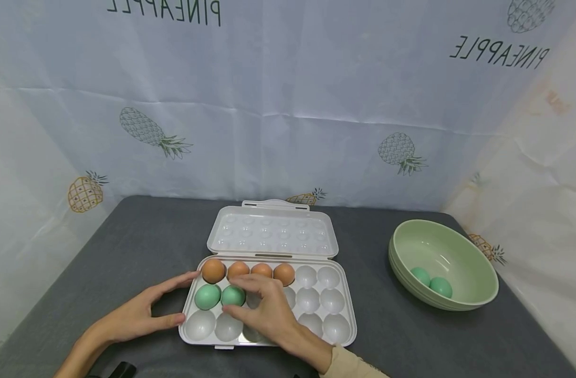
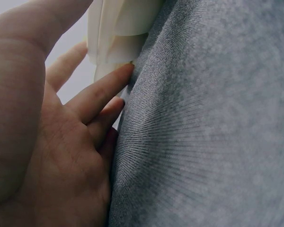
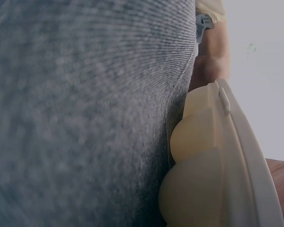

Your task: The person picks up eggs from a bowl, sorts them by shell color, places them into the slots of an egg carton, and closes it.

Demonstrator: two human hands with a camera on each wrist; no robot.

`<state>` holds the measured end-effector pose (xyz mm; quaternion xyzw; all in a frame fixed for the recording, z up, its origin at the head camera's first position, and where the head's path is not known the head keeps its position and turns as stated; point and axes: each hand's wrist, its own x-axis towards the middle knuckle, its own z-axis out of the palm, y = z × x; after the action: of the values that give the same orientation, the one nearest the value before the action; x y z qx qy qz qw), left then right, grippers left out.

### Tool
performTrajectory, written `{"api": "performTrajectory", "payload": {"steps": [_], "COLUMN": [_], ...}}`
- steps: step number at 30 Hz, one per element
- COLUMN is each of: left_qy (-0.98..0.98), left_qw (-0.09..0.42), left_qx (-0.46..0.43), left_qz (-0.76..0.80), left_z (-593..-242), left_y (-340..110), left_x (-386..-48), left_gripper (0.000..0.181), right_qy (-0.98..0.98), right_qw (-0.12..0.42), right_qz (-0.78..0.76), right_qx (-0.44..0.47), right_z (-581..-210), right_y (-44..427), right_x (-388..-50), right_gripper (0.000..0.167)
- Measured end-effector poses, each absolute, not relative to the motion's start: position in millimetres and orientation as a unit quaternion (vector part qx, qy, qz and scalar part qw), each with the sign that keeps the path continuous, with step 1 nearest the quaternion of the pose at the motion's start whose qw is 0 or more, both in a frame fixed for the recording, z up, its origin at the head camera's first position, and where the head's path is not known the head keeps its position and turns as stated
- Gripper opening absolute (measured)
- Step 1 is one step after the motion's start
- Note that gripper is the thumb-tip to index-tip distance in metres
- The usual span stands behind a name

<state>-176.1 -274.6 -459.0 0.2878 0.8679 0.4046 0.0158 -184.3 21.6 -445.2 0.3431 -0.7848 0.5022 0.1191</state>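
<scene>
A white egg box (image 1: 345, 344) lies with its lid (image 1: 272, 231) folded back. In its far row sit several brown eggs, such as the leftmost brown egg (image 1: 213, 271). One green egg (image 1: 207, 297) rests at the left of the middle row. Beside it, a second green egg (image 1: 233, 295) is in the adjoining cup, between the thumb and fingers of my right hand (image 1: 269, 310), which pinch it. My left hand (image 1: 136, 315) touches the box's left edge, thumb and fingers spread; the left wrist view shows its fingers extended. The right wrist view shows mainly the box's side.
To the right stands a stack of light green bowls (image 1: 472, 283), with two green eggs (image 1: 441, 287) in the top one. A dark grey cloth (image 1: 363, 247) covers the table. A pineapple-print curtain (image 1: 288, 105) hangs behind. A small black object (image 1: 123, 369) lies near the left forearm.
</scene>
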Motion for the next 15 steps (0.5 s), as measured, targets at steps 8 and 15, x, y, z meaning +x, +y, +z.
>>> {"api": "performTrajectory", "payload": {"steps": [8,15], "left_qy": [0.865,0.866], "left_qw": [0.006,0.004], "left_qx": [0.297,0.296], "left_qz": [0.405,0.403], "left_z": [-460,-460], "left_y": [-274,-274], "left_x": [-176,-176], "left_gripper": [0.072,0.072], "right_qy": [-0.755,-0.749], "right_qw": [0.121,0.138], "right_qz": [0.545,0.553], "right_qx": [0.344,0.339], "right_z": [-439,-427], "right_y": [30,50], "right_x": [-182,-183], "right_gripper": [0.041,0.033]}}
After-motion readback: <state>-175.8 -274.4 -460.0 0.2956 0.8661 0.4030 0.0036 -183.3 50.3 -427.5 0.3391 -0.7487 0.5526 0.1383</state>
